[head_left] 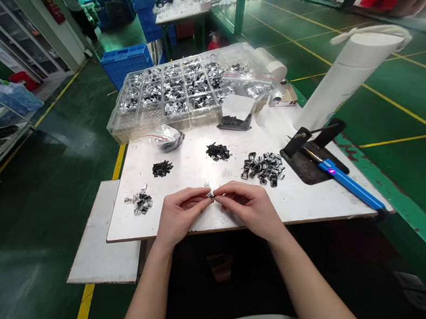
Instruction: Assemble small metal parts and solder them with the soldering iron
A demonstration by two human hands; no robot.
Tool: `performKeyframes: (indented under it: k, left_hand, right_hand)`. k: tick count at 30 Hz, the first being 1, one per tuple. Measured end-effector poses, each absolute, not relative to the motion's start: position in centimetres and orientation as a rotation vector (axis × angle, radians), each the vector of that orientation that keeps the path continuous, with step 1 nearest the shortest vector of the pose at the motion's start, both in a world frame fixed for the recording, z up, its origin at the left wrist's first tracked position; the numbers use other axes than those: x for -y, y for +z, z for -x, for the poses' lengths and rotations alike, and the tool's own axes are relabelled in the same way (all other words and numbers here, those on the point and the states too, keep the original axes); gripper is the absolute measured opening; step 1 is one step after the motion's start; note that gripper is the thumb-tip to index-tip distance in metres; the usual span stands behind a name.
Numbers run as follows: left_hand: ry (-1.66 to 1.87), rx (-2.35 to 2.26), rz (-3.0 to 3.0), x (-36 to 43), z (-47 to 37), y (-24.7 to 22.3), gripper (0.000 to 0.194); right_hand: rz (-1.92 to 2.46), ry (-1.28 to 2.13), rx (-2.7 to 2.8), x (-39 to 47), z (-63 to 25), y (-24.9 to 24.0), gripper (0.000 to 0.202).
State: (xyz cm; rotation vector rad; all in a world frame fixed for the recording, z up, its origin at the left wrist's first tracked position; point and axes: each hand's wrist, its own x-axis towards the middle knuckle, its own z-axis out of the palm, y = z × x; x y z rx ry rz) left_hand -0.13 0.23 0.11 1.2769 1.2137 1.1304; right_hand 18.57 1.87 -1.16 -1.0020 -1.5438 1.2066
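Observation:
Over the front edge of the white board [194, 173], my left hand [183, 211] and my right hand [245, 203] meet, fingertips pinching a small shiny metal-and-black part [210, 194] between them. Its exact kind is too small to make out. Left of my hands lies a pile of clear and metallic pieces [142, 202]. Two heaps of tiny black pieces, one on the left [162, 168] and one in the middle [217, 151], sit farther back. To the right is a larger pile of black-and-silver parts [264, 168].
A clear compartment box [188, 114] full of small parts spans the back. Before it lie plastic bags, one on the left [166, 137] and one with black pieces [236, 114]. On the right, a blue pen-shaped electric tool [349, 182] rests on a black stand [300, 166] near a white roll [346, 75].

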Motion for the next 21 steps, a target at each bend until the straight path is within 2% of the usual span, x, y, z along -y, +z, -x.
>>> performKeyframes:
  k: [21]
  left_hand:
    - [1.107, -1.269, -1.485, -0.19, 0.12, 0.26, 0.018]
  right_hand:
    - [1.000, 1.110, 1.673, -2.09, -18.38, -1.38, 0.008]
